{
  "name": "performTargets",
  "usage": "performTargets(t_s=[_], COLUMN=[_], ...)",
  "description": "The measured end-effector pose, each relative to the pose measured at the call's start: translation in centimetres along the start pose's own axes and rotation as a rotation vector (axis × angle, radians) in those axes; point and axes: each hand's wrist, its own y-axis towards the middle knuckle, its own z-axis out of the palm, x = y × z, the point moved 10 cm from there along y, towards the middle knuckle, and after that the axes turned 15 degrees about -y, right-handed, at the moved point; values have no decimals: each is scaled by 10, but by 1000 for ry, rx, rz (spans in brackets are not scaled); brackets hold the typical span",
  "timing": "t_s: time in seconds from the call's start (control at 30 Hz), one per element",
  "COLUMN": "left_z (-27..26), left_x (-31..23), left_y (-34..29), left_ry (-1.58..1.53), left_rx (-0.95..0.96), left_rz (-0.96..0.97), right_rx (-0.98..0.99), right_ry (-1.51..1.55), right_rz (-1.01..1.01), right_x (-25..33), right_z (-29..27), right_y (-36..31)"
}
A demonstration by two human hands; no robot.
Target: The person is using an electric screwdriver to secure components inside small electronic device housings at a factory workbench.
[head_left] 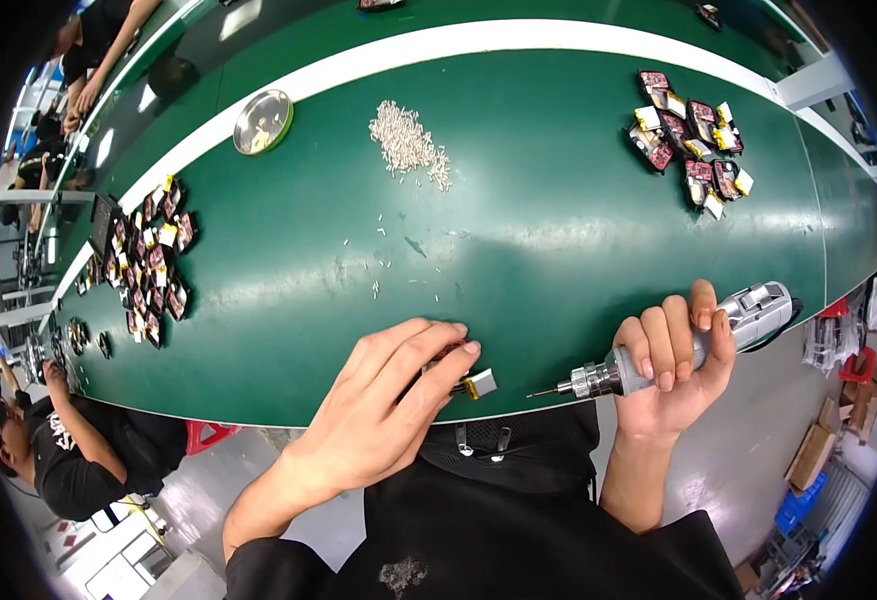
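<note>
My right hand [674, 365] is wrapped round a silver-grey electric screwdriver [759, 312]. Its thin bit points left, just above the table's near edge. At that same edge, my left hand [384, 390] curls over a small dark electronic unit, mostly hidden under the fingers. A silver pouch battery [481, 383] with a yellow end sticks out from it toward the screwdriver tip. Bit and unit are apart. Beyond my hands lies a heap of tiny silvery screws [404, 143], with a few stray ones scattered nearer to me.
The green table [539, 180] carries a cluster of opened units with batteries [694, 140] at far right and a larger pile of units [149, 265] at left. A round dish [264, 122] stands near the white rail [459, 38]. Another person [79, 450] sits at left.
</note>
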Motion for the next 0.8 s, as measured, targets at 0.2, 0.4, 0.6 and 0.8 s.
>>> performTargets(t_s=[0.2,0.4,0.6,0.8], left_z=[-10,-6,8,24], left_x=[10,10,-14,-20], left_y=[-4,-9,6,5], left_ry=[-51,125,307,299], left_rx=[-126,-207,-172,-60], left_rz=[-43,-43,111,283], right_rx=[-35,-57,92,146], right_ry=[15,-27,-61,53], right_rz=[25,110,267,444], right_x=[-11,-23,-51,-88], right_z=[2,8,39,57], right_y=[-12,-32,-64,-100])
